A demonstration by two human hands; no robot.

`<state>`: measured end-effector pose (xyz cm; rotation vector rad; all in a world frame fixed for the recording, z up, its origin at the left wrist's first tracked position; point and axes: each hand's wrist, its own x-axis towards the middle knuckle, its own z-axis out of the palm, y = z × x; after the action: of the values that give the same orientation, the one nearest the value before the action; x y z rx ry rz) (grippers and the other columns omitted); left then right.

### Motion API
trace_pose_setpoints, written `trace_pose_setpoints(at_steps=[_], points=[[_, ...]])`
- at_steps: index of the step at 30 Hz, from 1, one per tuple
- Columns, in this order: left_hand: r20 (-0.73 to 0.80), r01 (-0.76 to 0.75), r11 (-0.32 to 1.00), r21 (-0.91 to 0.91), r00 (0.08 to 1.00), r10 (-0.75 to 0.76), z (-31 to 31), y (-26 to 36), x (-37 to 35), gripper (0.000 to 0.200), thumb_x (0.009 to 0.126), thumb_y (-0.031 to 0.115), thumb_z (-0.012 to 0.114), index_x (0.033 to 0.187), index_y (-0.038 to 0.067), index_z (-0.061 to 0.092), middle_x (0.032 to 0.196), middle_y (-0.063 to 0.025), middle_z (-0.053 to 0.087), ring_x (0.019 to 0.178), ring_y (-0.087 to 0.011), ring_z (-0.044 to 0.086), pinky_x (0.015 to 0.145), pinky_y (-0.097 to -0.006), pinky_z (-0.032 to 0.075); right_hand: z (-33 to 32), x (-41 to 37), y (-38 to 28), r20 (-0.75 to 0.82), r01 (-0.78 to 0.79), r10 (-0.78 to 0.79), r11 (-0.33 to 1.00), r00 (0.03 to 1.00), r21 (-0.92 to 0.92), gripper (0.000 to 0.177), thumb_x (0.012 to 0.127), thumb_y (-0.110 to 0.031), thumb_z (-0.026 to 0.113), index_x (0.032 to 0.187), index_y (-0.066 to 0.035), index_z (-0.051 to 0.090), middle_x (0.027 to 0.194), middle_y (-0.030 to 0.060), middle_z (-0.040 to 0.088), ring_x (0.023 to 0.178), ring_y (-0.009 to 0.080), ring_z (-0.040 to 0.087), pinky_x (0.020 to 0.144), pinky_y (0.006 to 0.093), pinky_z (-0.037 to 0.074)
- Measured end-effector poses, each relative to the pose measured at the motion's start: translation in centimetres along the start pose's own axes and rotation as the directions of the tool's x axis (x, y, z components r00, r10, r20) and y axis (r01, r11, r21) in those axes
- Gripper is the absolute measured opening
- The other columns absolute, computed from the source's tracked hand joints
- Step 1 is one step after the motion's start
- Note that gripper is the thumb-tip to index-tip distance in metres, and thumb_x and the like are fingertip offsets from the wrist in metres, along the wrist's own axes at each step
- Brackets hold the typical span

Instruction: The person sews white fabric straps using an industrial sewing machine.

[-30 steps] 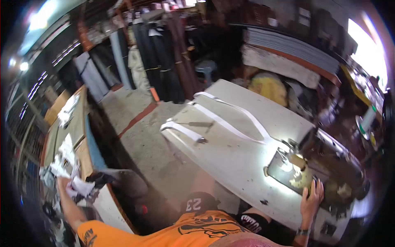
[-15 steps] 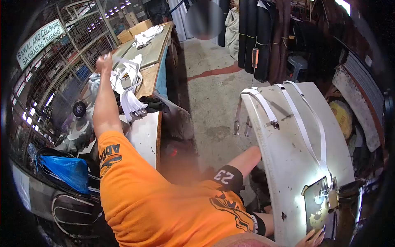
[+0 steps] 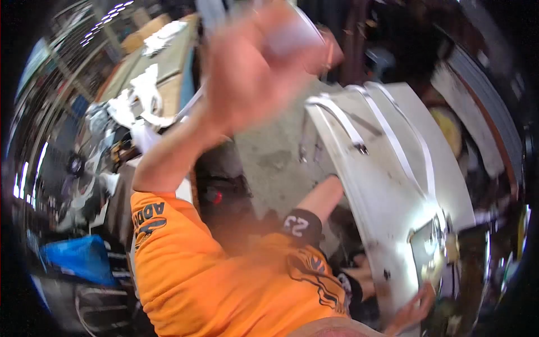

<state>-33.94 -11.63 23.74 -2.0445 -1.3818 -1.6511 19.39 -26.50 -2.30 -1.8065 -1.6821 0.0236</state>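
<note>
My left hand [image 3: 247, 73] is raised close to the camera, smeared by motion, its fingers closed on a white strap [image 3: 193, 104]. The strap trails down toward the pile of white straps [image 3: 147, 95] on the left table. Low on the right, my right hand [image 3: 418, 308] is beside the lit metal plate [image 3: 421, 253] of what looks like a sewing machine; its fingers look apart and I see nothing in them. More white straps [image 3: 393, 149] run across the pale worktop [image 3: 376, 208] to the machine. A short strap [image 3: 339, 121] with metal clips hangs over its far edge.
The long table [image 3: 174, 62] on the left bears further white straps [image 3: 163, 36] and cardboard boxes [image 3: 140, 33]. A blue plastic bag [image 3: 78, 258] sits at lower left. My bare knee [image 3: 323, 196] is beside the worktop's left edge. Concrete floor [image 3: 269, 146] lies between the tables.
My left hand has come from the strap pile on the left up and rightward before the camera, bringing a white strap. My right hand has shifted slightly, and the whole view has tilted.
</note>
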Motion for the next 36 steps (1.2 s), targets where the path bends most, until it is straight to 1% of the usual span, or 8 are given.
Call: trace_pose_setpoints(at_steps=[1,5,10,14,19,22,28,36], points=[[0.088,-0.266,0.946,-0.183,0.955,0.285,3.8,-1.9,-2.4,0.017,0.085,0.011,0.083,0.099,0.007,0.075,0.086,-0.0039,0.074,0.069,-0.0138,0.068,0.065,-0.0292,0.054,0.7,0.7,-4.1,0.116,-0.105,0.091,0.987,0.989,0.119,0.039,0.108,-0.022,0.054,0.135,0.004,0.064,0.135,0.0219,0.064,0.124,0.0391,0.059,0.109,0.0479,0.045],[0.607,0.199,0.871,-0.45,0.784,0.134,14.7,3.4,-14.8,0.032,0.086,0.032,0.082,0.091,0.008,0.062,0.08,-0.0124,0.067,0.07,-0.0357,0.069,0.063,-0.045,0.055,7.7,-0.3,-9.3,0.51,-0.534,0.176,0.412,0.842,0.739,0.047,0.111,-0.038,0.046,0.131,-0.001,0.068,0.121,0.0154,0.072,0.111,0.0301,0.066,0.104,0.0438,0.049],[0.543,-0.132,0.793,-0.595,0.661,0.518,20.6,7.9,-23.5,0.029,0.085,0.026,0.076,0.089,0.001,0.061,0.078,-0.013,0.065,0.078,-0.037,0.069,0.069,-0.0475,0.055,9.2,2.6,-13.1,0.82,-0.733,0.048,-0.42,0.571,0.535,0.048,0.111,-0.035,0.049,0.141,0.002,0.059,0.129,0.0135,0.065,0.119,0.0262,0.063,0.102,0.0394,0.05],[0.599,0.105,0.616,-0.781,0.407,0.69,18.3,5.7,-18.3,0.025,0.089,0.031,0.074,0.091,0.006,0.068,0.082,-0.0123,0.068,0.083,-0.0369,0.07,0.068,-0.0473,0.054,5.0,0.9,-13.2,0.619,-0.652,0.208,0.285,0.757,0.702,0.033,0.109,-0.014,0.053,0.134,0.005,0.063,0.124,0.0133,0.066,0.114,0.0237,0.064,0.095,0.0358,0.053],[0.439,0.272,0.411,-0.87,0.807,0.395,20.5,4.4,-15.7,0.061,0.076,0.047,0.09,0.116,0.006,0.069,0.109,-0.012,0.072,0.1,-0.0344,0.068,0.083,-0.0451,0.054,2.9,2.1,-14.7,0.556,-0.46,-0.082,0.47,0.827,0.754,0.023,0.105,-0.004,0.057,0.125,0.003,0.067,0.118,0.0147,0.071,0.101,0.0253,0.07,0.09,0.0355,0.056],[0.705,0.8,0.353,-0.486,0.12,0.699,21.0,4.0,-18.1,0.058,0.074,0.041,0.093,0.11,0.001,0.069,0.124,-0.0156,0.067,0.117,-0.0348,0.062,0.094,-0.0449,0.05,-0.8,1.8,-13.0,0.385,-0.234,-0.284,0.446,0.878,0.864,0.025,0.103,-0.006,0.059,0.125,0.002,0.066,0.114,0.0134,0.071,0.096,0.0235,0.069,0.085,0.0352,0.056],[0.611,0.857,0.356,-0.373,-0.062,0.789,20.8,-0.5,-21.2,0.034,0.087,0.023,0.086,0.104,0.001,0.068,0.08,-0.0122,0.07,0.076,-0.0234,0.07,0.067,-0.0362,0.052,-14.6,-2.2,-3.2,-0.203,0.217,-0.084,0.502,0.976,0.837,0.029,0.099,-0.01,0.065,0.127,0.0,0.064,0.106,0.0109,0.069,0.087,0.0198,0.068,0.077,0.0346,0.058],[0.841,0.25,0.833,-0.494,-0.108,0.531,15.7,-5.6,-0.6,0.038,0.075,0.014,0.088,0.106,0.006,0.07,0.088,-0.0139,0.073,0.078,-0.0294,0.073,0.068,-0.0377,0.055,-21.3,-9.3,1.5,0.38,-0.675,0.567,0.686,0.731,0.273,0.035,0.092,-0.011,0.073,0.125,-0.002,0.063,0.1,0.0055,0.067,0.082,0.0123,0.065,0.069,0.0317,0.056]])
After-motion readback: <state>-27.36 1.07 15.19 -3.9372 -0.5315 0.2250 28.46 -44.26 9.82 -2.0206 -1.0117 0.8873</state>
